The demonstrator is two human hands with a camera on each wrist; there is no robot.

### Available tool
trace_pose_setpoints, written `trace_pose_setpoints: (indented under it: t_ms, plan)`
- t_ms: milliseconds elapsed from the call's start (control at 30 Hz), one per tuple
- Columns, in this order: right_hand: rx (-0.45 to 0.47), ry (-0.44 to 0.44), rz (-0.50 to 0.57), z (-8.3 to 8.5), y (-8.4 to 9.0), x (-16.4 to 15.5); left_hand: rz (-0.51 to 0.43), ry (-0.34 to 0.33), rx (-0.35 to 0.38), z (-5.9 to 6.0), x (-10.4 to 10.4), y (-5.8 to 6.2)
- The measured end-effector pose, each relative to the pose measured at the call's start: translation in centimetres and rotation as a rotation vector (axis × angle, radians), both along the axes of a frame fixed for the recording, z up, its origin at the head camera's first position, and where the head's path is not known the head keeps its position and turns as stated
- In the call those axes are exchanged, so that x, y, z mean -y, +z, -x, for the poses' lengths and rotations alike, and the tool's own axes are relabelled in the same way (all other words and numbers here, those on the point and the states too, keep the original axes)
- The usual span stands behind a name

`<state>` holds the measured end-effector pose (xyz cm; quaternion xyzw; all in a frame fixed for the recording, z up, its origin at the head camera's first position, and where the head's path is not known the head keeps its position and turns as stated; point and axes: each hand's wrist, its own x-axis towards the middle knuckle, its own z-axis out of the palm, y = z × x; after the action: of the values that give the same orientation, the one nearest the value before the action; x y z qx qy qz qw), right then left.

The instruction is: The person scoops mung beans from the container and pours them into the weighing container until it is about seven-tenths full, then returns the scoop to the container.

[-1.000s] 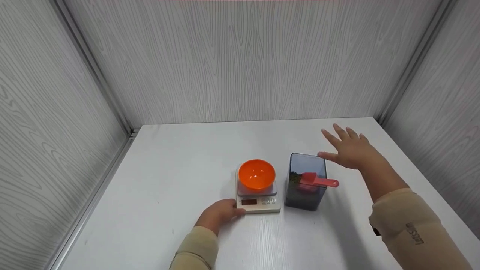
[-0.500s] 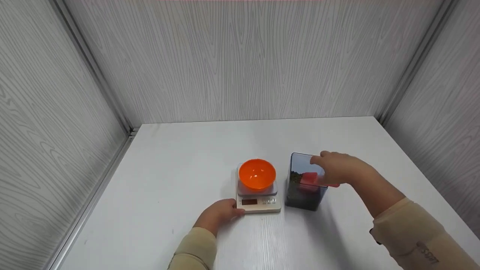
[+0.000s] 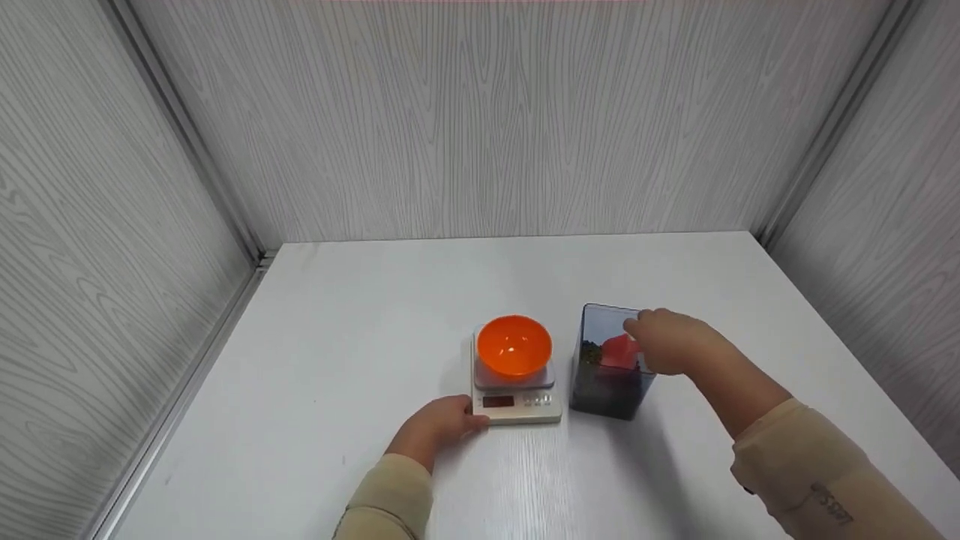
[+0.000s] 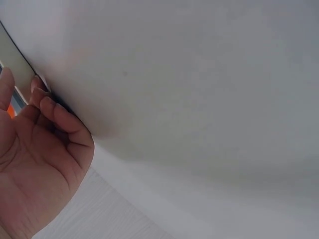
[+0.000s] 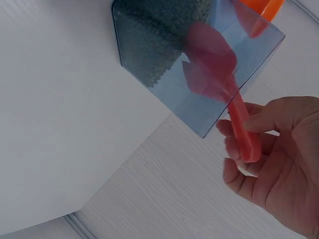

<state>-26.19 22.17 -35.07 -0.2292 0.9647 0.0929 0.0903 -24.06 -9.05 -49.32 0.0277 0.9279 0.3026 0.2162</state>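
A white kitchen scale point(image 3: 521, 415) with a small display lies mid-table in the head view, bearing an orange bowl point(image 3: 514, 346). At its front left corner my left hand point(image 3: 439, 427) holds the scale, thumb along the front edge and fingers at the side. To the right stands a clear bluish square container point(image 3: 606, 397) partly filled with small dark green grains point(image 5: 164, 30). A red scoop point(image 5: 241, 127) leans across its rim, the scoop's head inside. My right hand point(image 3: 675, 343) grips the handle, thumb on top and fingers beneath in the right wrist view.
The white tabletop point(image 3: 360, 322) is bounded by grey wood-grain panels, one behind point(image 3: 480, 120) and one on each side. The container stands close beside the scale, with a narrow gap between them.
My right hand has come down and left from above the table beyond the container and taken hold of the scoop's handle. The scoop's head has tilted slightly. My left hand stays at the scale.
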Motion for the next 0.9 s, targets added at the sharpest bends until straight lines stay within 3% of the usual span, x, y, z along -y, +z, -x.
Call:
trace_pose_setpoints:
  t_ms: [200,400,533,733,900]
  plan:
    - [-0.144,0.095,-0.005,0.4,-0.2,0.1,0.015,-0.006,-0.016,0.1,-0.1,0.0]
    - [-0.11,0.091,0.109,0.0,2.3,-0.1,0.013,-0.017,-0.02,0.1,0.0,-0.2]
    - [-0.099,0.118,0.088,-0.1,3.2,0.2,0.004,0.007,-0.006,0.1,0.1,-0.2]
    - [-0.044,0.089,-0.002,0.1,2.2,1.0,-0.011,0.02,-0.003,0.0,-0.1,-0.2]
    - [-0.1,0.113,-0.063,0.3,1.1,1.3,-0.001,0.009,-0.016,0.0,-0.1,-0.2]
